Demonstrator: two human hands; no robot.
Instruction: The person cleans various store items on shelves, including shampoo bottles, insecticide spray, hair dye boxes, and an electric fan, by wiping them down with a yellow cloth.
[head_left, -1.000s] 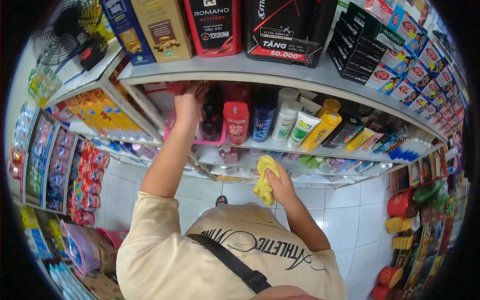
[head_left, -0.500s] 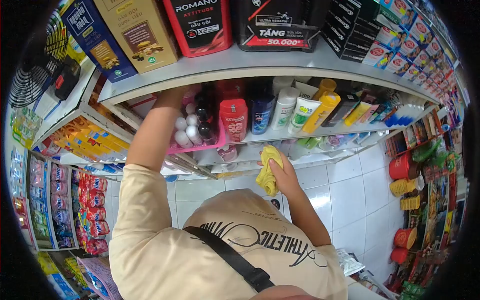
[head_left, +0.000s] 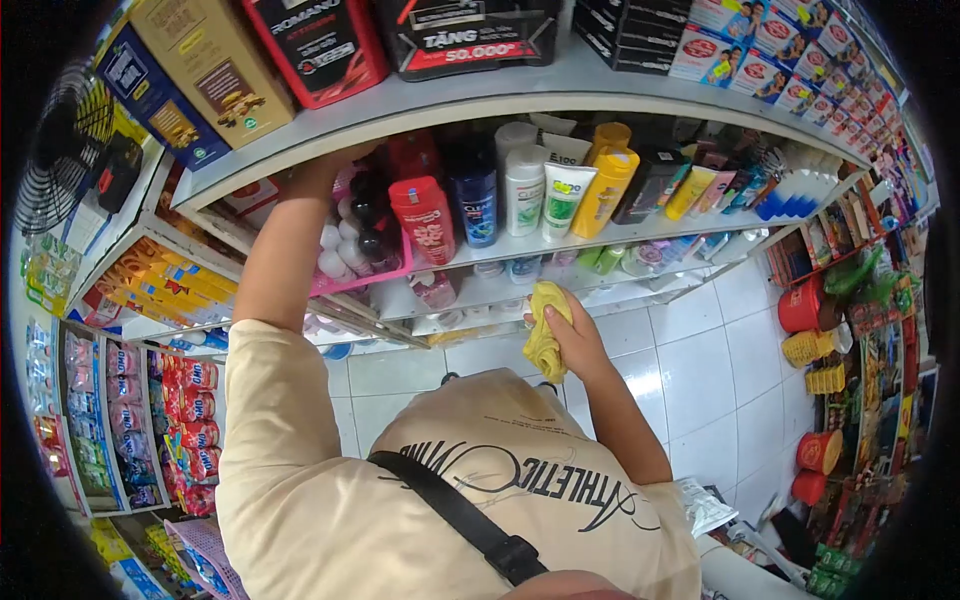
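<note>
My left arm reaches into the shelf under the upper board, at the rear of a pink basket [head_left: 375, 277]. Only part of my left hand [head_left: 350, 155] shows there; its fingers are hidden. White-capped and black-capped roll-on bottles [head_left: 345, 250] fill the basket. To its right stand a red bottle [head_left: 424, 222] and a blue bottle [head_left: 474, 205]. My right hand [head_left: 578, 338] is closed round a crumpled yellow cloth [head_left: 546, 330], held in front of the lower shelf and apart from it.
White, green and yellow tubes and bottles [head_left: 606, 192] continue along the middle shelf. Large shampoo packs [head_left: 318, 50] stand on the upper board [head_left: 500, 92]. A black fan [head_left: 65, 150] is at left. Red packets [head_left: 198, 405] hang at lower left; red tubs [head_left: 800, 303] stand at right.
The view has shifted, so the shelf goods appear further left. Relative to them, my right hand with the yellow cloth is further right. My left arm is still inside the shelf.
</note>
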